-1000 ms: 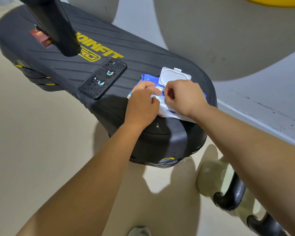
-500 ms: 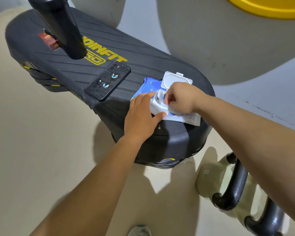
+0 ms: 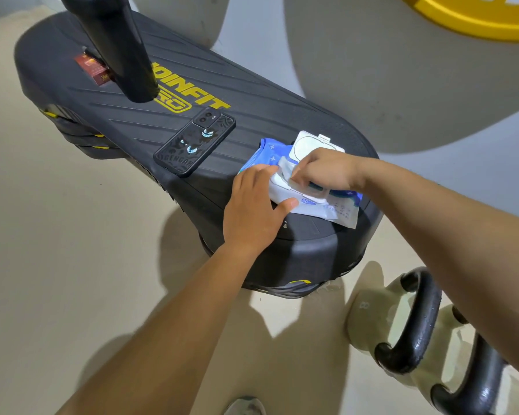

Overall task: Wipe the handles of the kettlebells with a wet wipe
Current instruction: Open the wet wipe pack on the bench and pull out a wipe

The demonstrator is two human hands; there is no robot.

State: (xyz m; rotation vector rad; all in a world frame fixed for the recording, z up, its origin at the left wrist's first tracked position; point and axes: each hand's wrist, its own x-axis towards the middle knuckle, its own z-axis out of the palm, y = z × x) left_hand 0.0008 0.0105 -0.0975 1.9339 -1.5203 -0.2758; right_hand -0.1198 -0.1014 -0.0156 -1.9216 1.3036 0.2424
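Note:
A blue and white pack of wet wipes point(image 3: 336, 209) lies on the near end of a black machine base point(image 3: 252, 115), its white lid point(image 3: 315, 145) flipped open. My left hand point(image 3: 252, 211) presses flat on the pack's left side. The fingers of my right hand point(image 3: 327, 172) pinch a white wipe point(image 3: 286, 172) at the pack's opening. Two pale kettlebells with black handles stand on the floor at the lower right, one point(image 3: 414, 322) nearer the base and the other point(image 3: 477, 384) partly under my right forearm.
A phone in a black patterned case point(image 3: 194, 142) lies on the base left of the pack. A black post point(image 3: 117, 46) rises from the base, with a small red box point(image 3: 92, 68) beside it. A yellow disc point(image 3: 474, 16) shows at the top right. A shoe tip point(image 3: 246, 405) is at the bottom.
My left hand went from fingering the pack's opening to lying flat on the pack. My right hand took hold of a wipe and has drawn it a little out.

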